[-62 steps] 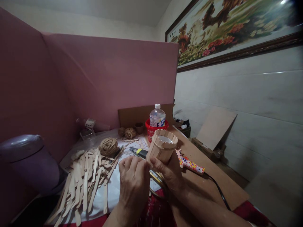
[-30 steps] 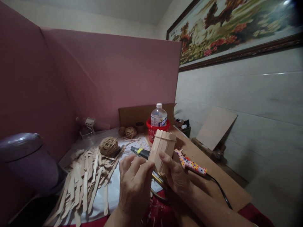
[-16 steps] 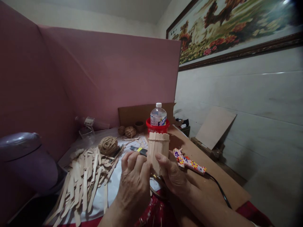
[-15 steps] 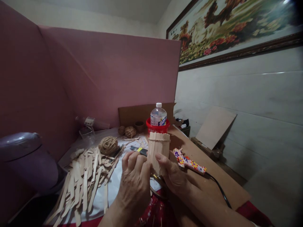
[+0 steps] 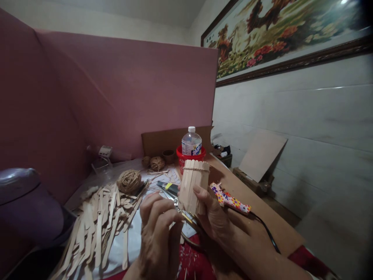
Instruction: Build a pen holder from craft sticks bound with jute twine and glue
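My right hand is wrapped round a cylinder of upright wooden craft sticks, thumb on its front. A twine band circles the cylinder near its top. Just left of its lower end is my left hand, fingers bent and pressed together; whatever they pinch is too small to make out. Behind the hands lie a utility knife with a yellow mark and, below the cylinder, partly hidden scissors.
Loose craft sticks are heaped at left beside a twine ball. A bottle stands in a red basin behind. A flowered glue gun with a black cord lies at right. A purple object stands far left.
My left hand has come away from the cylinder, down and to the left. The cylinder is tilted slightly more in my right hand. The whole view has shifted a little.
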### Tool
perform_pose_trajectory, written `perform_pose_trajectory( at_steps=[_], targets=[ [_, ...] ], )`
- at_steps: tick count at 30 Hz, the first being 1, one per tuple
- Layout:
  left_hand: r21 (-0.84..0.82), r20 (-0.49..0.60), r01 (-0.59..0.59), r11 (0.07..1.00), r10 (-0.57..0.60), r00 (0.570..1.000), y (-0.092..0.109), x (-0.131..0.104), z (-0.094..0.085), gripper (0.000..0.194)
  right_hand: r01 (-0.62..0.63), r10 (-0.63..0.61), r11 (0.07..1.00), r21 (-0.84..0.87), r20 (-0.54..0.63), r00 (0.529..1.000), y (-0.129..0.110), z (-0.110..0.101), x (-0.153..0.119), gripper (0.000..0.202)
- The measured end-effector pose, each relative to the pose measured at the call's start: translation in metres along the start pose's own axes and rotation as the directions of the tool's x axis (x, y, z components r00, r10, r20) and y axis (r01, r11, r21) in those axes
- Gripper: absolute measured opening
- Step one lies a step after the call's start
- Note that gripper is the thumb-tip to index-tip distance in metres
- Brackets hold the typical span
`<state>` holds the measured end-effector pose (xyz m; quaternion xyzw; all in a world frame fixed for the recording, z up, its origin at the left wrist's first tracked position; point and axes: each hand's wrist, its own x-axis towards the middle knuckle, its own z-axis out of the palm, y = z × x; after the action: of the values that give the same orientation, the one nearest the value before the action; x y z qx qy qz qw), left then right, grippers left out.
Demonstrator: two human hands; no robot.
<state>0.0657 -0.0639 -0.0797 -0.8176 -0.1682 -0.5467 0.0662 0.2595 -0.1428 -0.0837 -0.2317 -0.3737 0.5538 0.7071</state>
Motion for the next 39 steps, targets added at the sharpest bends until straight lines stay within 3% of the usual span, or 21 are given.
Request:
perform_pose_trajectory(
  at_steps=[3, 10, 19, 26, 32, 39],
  targets=[
    [-0.016, -0.065, 0.051, 0.999, -0.052, 0.997, 0.0, 0.002, -0.004, 0.02, -0.033, 0.034, 0.998, -0.062, 0.018, 0.999, -0.008, 0.0, -0.005, 0.03],
    [-0.014, -0.037, 0.097, 0.995, -0.097, 0.995, 0.0, 0.004, 0.002, 0.025, -0.004, 0.007, 0.991, -0.134, 0.021, 1.0, -0.004, 0.0, -0.008, 0.03],
    [0.055, 0.016, 0.071, 0.996, -0.072, 0.997, -0.004, 0.003, 0.004, 0.021, 0.073, -0.075, 0.988, -0.14, -0.009, 0.997, 0.057, 0.03, 0.058, 0.03],
    [0.15, 0.046, 0.033, 0.988, -0.04, 0.998, -0.002, 0.005, 0.005, 0.02, 0.066, -0.066, 0.989, -0.129, 0.003, 0.998, 0.057, 0.034, 0.066, 0.029],
    [0.259, 0.157, -0.011, 0.966, -0.031, 0.987, -0.004, -0.003, 0.013, 0.02, 0.085, -0.088, 0.991, -0.101, -0.024, 0.996, 0.061, 0.034, 0.071, 0.03],
    [0.108, -0.001, 0.166, 0.98, -0.167, 0.986, -0.008, 0.001, 0.004, 0.017, 0.198, -0.204, 0.977, -0.083, -0.078, 0.976, 0.06, 0.026, 0.073, 0.039]
  ],
)
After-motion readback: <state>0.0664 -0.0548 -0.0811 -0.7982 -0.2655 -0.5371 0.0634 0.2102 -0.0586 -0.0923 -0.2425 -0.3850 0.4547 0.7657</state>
